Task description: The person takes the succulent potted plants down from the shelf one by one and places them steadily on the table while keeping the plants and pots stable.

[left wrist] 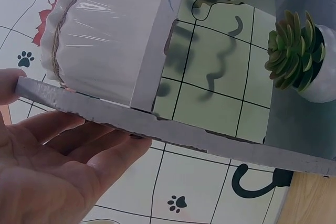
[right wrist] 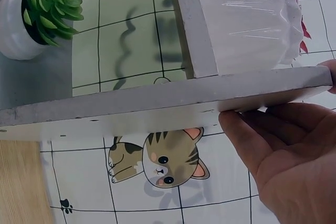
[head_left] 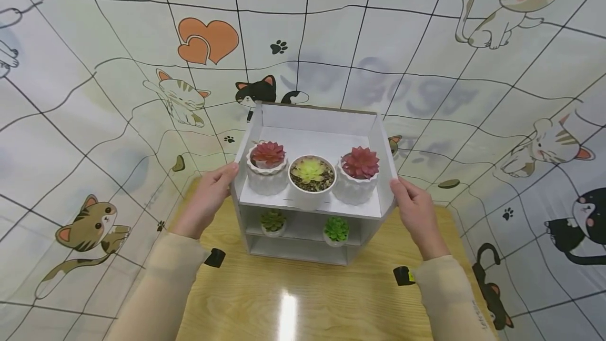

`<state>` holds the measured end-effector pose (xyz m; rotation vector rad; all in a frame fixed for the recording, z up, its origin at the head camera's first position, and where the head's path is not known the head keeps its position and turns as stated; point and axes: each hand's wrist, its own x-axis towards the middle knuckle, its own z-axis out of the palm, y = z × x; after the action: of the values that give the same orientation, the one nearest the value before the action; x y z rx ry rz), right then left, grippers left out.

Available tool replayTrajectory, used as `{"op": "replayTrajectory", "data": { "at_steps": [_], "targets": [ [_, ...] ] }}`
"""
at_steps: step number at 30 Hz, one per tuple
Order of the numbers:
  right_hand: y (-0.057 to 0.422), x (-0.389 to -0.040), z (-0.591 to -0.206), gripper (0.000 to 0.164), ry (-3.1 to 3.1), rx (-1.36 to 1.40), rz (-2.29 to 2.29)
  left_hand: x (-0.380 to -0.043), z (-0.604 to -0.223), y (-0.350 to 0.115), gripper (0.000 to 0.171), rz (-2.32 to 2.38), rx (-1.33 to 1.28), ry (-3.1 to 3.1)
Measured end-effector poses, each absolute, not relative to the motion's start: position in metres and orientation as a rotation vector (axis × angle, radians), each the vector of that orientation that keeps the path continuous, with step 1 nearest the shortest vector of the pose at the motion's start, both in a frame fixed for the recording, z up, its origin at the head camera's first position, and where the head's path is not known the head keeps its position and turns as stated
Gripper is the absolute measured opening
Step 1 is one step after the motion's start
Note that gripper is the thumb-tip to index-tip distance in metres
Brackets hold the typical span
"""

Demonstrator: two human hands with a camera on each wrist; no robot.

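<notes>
A white two-tier shelf (head_left: 317,120) stands at the back of the wooden table, held at both sides. My left hand (head_left: 208,199) grips its left side panel (left wrist: 184,132), thumb at the edge and fingers along the outer face. On the opposite side, my right hand (head_left: 418,212) pinches the right panel (right wrist: 126,100) the same way. Two red succulents (head_left: 269,154) in scalloped white pots flank a yellow-green succulent (head_left: 310,170) in a round white pot on top. Below sit a dark green succulent (left wrist: 296,53) and a bright green succulent (right wrist: 52,6) in small white pots.
The wooden table (head_left: 246,304) extends in front of the shelf. Cat-printed, grid-lined white sheeting (head_left: 331,41) surrounds it at the back and both sides. Small black wrist devices (head_left: 215,258) show beside the sleeves.
</notes>
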<state>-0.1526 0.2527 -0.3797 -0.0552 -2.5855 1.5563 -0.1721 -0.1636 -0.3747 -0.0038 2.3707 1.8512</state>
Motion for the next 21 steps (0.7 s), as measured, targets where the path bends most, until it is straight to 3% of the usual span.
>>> {"op": "replayTrajectory", "data": {
  "at_steps": [21],
  "targets": [
    [0.275,-0.146,-0.378,0.061,-2.579,-0.078,1.587,-0.171,-0.378,-0.144,0.062,1.867,0.062,2.378]
  ]
}}
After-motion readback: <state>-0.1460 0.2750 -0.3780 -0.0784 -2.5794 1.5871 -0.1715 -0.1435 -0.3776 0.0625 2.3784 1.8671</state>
